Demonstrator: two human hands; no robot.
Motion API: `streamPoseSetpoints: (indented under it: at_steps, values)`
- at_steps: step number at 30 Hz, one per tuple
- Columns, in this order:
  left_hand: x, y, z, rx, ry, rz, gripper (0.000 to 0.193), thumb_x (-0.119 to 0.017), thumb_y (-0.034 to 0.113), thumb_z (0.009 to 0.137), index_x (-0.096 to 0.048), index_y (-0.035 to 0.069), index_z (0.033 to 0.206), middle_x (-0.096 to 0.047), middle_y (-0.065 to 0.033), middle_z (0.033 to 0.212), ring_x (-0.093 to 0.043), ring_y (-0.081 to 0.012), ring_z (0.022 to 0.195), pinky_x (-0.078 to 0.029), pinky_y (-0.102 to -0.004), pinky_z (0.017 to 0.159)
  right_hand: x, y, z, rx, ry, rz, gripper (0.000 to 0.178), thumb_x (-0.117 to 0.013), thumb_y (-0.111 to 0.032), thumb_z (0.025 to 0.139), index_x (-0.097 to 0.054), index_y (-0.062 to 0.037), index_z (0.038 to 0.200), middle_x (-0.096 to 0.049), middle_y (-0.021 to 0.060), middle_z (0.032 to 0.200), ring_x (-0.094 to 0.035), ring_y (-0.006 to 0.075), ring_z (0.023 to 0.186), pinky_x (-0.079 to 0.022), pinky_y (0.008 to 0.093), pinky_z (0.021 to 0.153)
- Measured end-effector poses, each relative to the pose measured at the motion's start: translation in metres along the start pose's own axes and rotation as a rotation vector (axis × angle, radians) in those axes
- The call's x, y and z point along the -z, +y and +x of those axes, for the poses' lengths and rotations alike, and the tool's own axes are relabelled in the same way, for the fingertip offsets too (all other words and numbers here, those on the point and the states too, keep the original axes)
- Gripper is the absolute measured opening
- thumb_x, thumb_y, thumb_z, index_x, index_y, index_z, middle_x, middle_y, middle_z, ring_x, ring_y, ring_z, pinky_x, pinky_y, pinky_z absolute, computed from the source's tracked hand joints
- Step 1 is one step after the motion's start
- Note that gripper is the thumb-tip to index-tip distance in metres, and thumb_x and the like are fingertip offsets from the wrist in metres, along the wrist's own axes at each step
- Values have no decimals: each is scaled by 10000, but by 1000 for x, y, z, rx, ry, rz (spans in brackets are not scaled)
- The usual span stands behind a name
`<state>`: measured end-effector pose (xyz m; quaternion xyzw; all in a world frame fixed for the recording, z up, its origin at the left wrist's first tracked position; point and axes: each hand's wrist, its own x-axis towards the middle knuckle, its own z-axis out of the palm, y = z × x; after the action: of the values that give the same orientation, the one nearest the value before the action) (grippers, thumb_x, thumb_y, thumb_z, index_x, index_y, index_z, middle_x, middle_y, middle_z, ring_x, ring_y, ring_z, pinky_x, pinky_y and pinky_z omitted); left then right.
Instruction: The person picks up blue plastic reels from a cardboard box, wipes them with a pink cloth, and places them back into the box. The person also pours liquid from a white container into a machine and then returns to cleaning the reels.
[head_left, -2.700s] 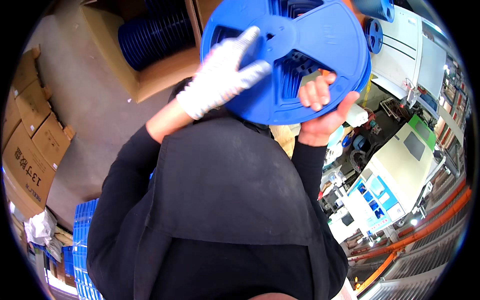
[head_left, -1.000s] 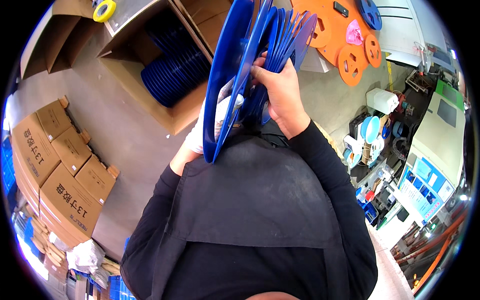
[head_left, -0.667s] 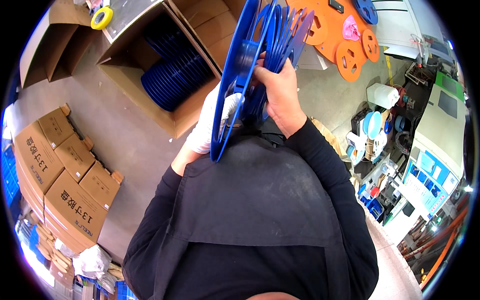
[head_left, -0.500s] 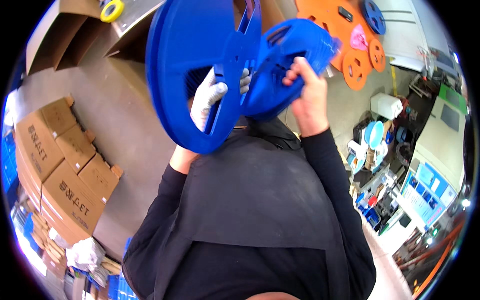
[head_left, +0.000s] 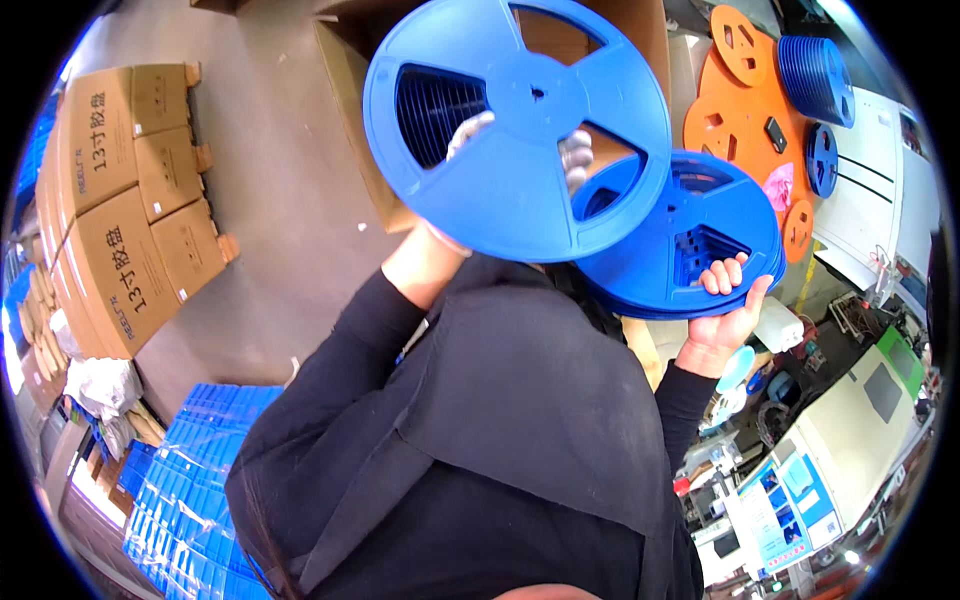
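A stack of large blue plastic reels (head_left: 520, 95) is in my left hand (head_left: 468, 135), at the upper middle. That hand wears a pale glove, and its fingers curl through the cutouts; the palm is hidden behind the top reel. My bare right hand (head_left: 725, 305) grips a second stack of blue reels (head_left: 650, 240) by its near right edge. Its fingers reach into a cutout and the thumb lies outside the rim. The left stack overlaps the right one from above; whether they touch I cannot tell.
Beneath the reels stands an open cardboard box (head_left: 355, 130). Orange reels (head_left: 713, 125), a blue reel stack (head_left: 815, 80) and a pink crumpled thing (head_left: 779, 187) are at the upper right. Stacked cartons (head_left: 165, 165) stand left, wrapped blue goods (head_left: 200, 490) lower left, a machine (head_left: 835, 440) right.
My view has swung round. The left reel stack has tipped to show its face more fully. My right hand has moved right and lower with its stack, now lying flatter.
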<state>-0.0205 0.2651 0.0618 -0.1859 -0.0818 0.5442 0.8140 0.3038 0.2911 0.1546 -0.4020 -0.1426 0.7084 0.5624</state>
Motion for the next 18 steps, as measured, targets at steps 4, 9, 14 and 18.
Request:
streamPoseSetpoints:
  at_steps: [4, 9, 14, 18]
  values:
    - [6, 2, 11, 4, -54, -9, 719, -525, 391, 887, -318, -29, 1433, -405, -226, 1426, -443, -351, 1293, -359, -426, 1105, -4, -4, -9, 21, -82, 80, 467, -616, -405, 906, -504, 5, 1100, -430, 3, 740, -414, 116, 628, -369, 260, 573]
    - [-1, 10, 16, 8, -89, -43, 766, -561, 407, 849, -314, -42, 1418, -435, -179, 1360, -439, -300, 1261, -355, -412, 1099, 11, -10, -15, 59, -208, 120, 541, -681, -433, 854, -484, -13, 1132, -393, -28, 681, -383, 82, 541, -340, 245, 493]
    - [-1, 30, -5, -164, -103, 282, 872, -641, 438, 833, -251, -62, 1432, -478, -219, 1321, -501, -339, 1225, -422, -429, 1049, 11, -23, -28, 136, -330, 187, 436, -682, -332, 882, -442, -22, 1073, -360, -38, 594, -378, 65, 457, -347, 224, 429]
    - [0, 54, -22, -172, -164, 377, 916, -662, 465, 820, -245, -79, 1428, -488, -253, 1299, -502, -356, 1232, -439, -431, 1035, 14, -25, -26, 154, -408, 275, 407, -666, -330, 897, -445, -22, 1045, -372, -35, 571, -387, 63, 438, -357, 224, 410]
